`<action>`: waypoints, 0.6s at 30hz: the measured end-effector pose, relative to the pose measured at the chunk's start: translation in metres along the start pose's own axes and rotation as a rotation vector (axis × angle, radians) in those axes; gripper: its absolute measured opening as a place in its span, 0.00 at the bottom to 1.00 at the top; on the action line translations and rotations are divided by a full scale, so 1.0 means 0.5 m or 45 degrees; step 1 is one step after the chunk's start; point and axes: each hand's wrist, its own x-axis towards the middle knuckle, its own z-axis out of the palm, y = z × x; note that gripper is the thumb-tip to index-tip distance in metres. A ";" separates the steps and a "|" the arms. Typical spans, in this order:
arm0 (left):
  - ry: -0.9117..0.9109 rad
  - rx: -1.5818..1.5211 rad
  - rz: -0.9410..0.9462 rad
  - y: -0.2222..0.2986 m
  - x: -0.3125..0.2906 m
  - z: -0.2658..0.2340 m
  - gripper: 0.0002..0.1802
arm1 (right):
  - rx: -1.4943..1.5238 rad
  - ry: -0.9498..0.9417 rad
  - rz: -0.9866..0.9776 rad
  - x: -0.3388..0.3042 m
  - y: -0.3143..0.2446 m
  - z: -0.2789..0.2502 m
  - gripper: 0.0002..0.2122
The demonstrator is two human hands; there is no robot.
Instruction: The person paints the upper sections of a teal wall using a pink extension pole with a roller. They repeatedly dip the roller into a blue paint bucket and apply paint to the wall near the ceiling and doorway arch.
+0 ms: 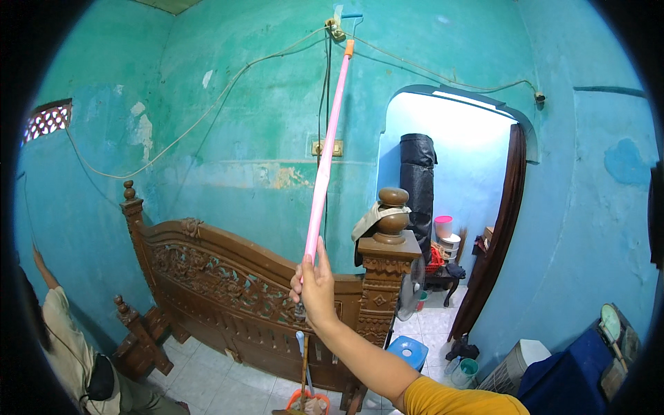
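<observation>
My right hand [316, 287] is wrapped around the lower part of a long pink pole [330, 138], which rises almost upright in front of the green-blue wall. At its top end sit an orange handle [349, 48] and a thin wire frame with a paint roller [352, 16], its sleeve coloured like the wall. The roller is high up, beside a cable junction fitting [335, 29]; whether it touches the wall I cannot tell. My left hand is out of view.
A carved wooden headboard [221, 266] with thick posts leans along the wall. Cables [235, 83] hang across it. At left, a co-worker [69, 339] raises an arm to the wall. Below stand an orange bucket [296, 398], a blue stool [408, 351] and a fan [411, 287].
</observation>
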 end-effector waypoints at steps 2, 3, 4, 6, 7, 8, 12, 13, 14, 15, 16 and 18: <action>-0.002 0.020 -0.006 0.001 0.005 0.000 0.15 | 0.017 -0.004 -0.001 0.003 -0.001 0.006 0.28; -0.004 0.035 -0.013 0.001 0.002 -0.003 0.15 | 0.006 -0.015 -0.028 0.027 -0.012 0.012 0.28; -0.011 0.034 -0.008 0.000 0.004 -0.005 0.15 | -0.005 -0.029 -0.058 0.056 -0.027 0.019 0.27; -0.020 0.026 0.014 -0.006 0.015 -0.002 0.15 | -0.060 -0.065 -0.112 0.133 -0.066 0.031 0.27; -0.013 0.014 0.021 -0.002 0.016 0.003 0.15 | -0.062 -0.054 -0.107 0.170 -0.090 0.038 0.27; -0.006 0.003 0.029 0.007 0.014 0.012 0.15 | -0.063 -0.043 -0.102 0.204 -0.116 0.044 0.27; 0.014 0.009 0.005 -0.025 0.016 0.019 0.16 | -0.078 -0.090 -0.119 0.209 -0.134 0.031 0.28; 0.017 0.000 -0.010 -0.032 0.009 0.014 0.16 | -0.092 -0.085 -0.087 0.185 -0.119 0.026 0.28; 0.024 -0.005 -0.016 -0.037 0.007 0.011 0.16 | -0.106 -0.081 -0.056 0.145 -0.097 0.016 0.28; 0.012 -0.017 -0.022 -0.038 0.006 0.015 0.16 | -0.131 -0.072 -0.033 0.112 -0.085 0.005 0.28; 0.013 -0.028 -0.030 -0.039 0.000 0.012 0.16 | -0.113 -0.055 -0.020 0.089 -0.073 0.001 0.28; 0.009 -0.037 -0.033 -0.036 -0.010 0.013 0.16 | -0.085 -0.002 -0.003 0.060 -0.065 -0.008 0.29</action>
